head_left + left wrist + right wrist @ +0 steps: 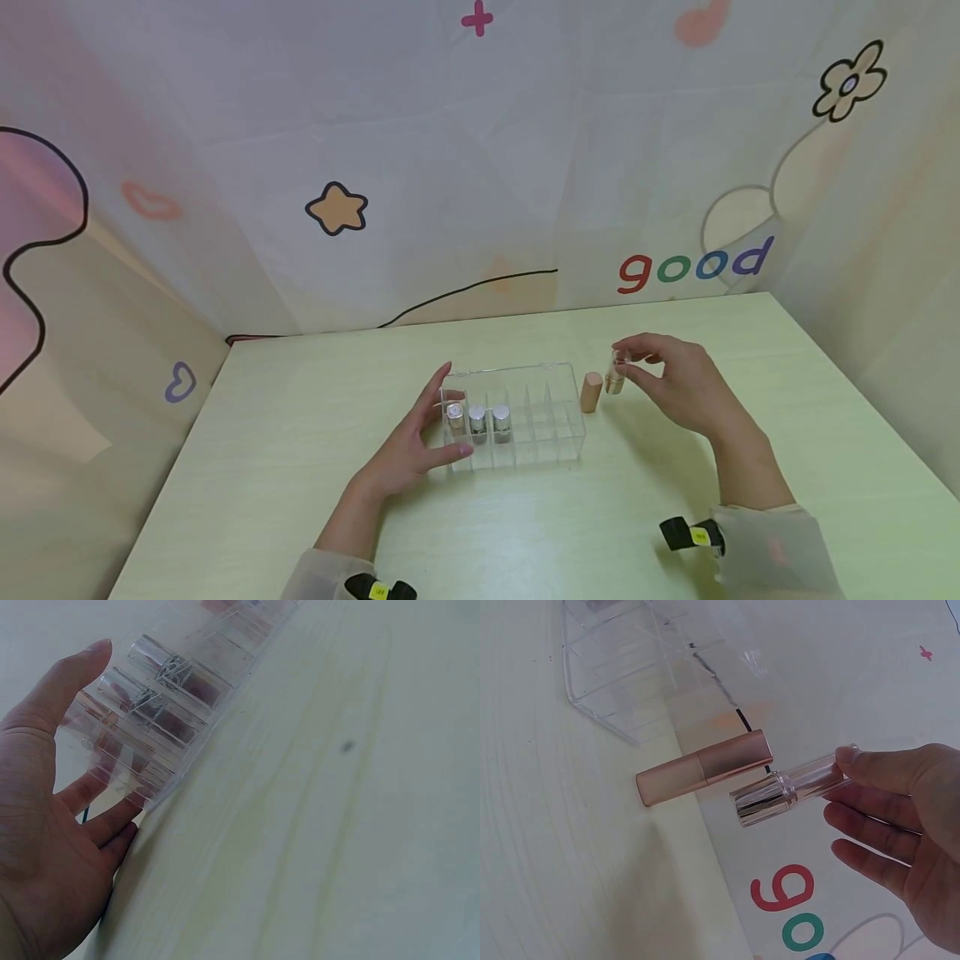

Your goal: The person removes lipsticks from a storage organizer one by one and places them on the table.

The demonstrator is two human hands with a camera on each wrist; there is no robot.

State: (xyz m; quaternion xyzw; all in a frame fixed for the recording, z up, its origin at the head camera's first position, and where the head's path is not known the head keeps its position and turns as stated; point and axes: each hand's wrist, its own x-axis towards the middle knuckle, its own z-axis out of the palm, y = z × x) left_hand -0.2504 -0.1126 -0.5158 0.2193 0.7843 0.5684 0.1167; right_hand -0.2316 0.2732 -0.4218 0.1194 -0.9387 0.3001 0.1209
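Note:
A clear plastic lipstick organizer [543, 429] with divided slots sits on the table. My left hand [408, 450] grips its left end, thumb in front and fingers behind. Silver-topped tubes [501, 417] fill two slots, and a paler-capped tube [455, 414] occupies the leftmost one. With thumb and fingertips, my right hand [678, 383] pinches the clear upper part of a lipstick [769, 799] with a shiny metallic base. Whether that base touches the table, I cannot tell. Between it and the organizer, a rose-gold lipstick [591, 392] stands upright.
A pale wood-grain table [262, 467] carries everything. Behind it hangs a printed cloth backdrop [480, 167], which also closes in the sides. Black straps with yellow labels [699, 535] are worn at both sleeves.

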